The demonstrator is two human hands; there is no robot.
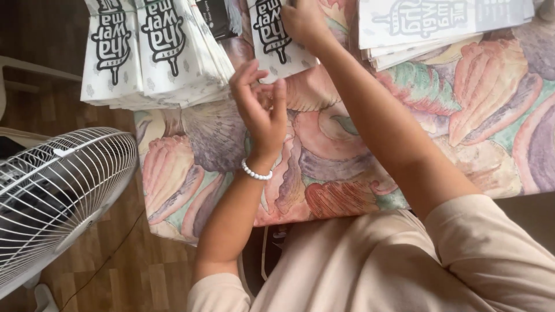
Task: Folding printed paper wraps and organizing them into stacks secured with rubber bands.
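Note:
My right hand [303, 23] rests on a white printed paper bag [276, 43] lying flat at the far middle of the table, pressing on its upper edge. My left hand [260, 104] hovers just in front of that bag, fingers apart and slightly curled, holding nothing; a white bead bracelet sits on its wrist. A thick stack of the same white paper bags [153, 55] lies to the left of my left hand. Another stack of flat white bags [439, 23] sits at the far right.
The table wears a cloth with large pastel shell patterns [480, 115]. A white floor fan [55, 196] stands at the left over the wooden floor. A dark packet [217, 16] lies between the stacks.

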